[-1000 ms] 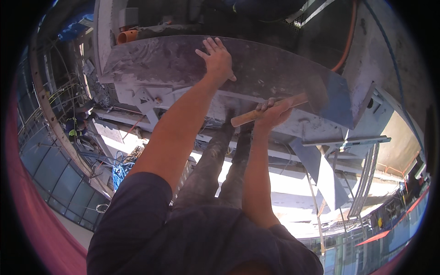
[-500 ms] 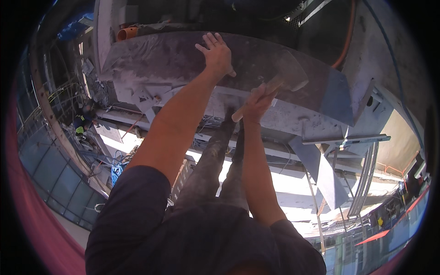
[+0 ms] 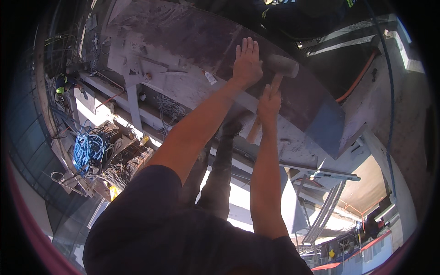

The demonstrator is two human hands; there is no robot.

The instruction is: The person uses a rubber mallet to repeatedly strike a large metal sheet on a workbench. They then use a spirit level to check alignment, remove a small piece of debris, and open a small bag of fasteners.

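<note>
The left hand lies flat on the panel, a broad dark sheet of dusty metal or board that curves across the upper part of the view. Its fingers are straight and close together, pointing up the sheet, palm pressed against the surface.

The right hand is just below and to the right of the left one, near but not touching it. Its fingers are curled tight round the wooden handle of a mallet – a full fist grip, about midway along the shaft. The handle runs up and to the right from the fist; the lower end sticks out below the hand. The grey head sits at the top of the handle, against or just over the panel, right beside the left hand's fingers; whether it touches the sheet cannot be told.

Both forearms reach up from the lower edge, bare, out of dark sleeves – the person's legs show between them, far below. To the left, on a lower level, a blue rope lies coiled among loose cables. An orange hose curves down on the right
</note>
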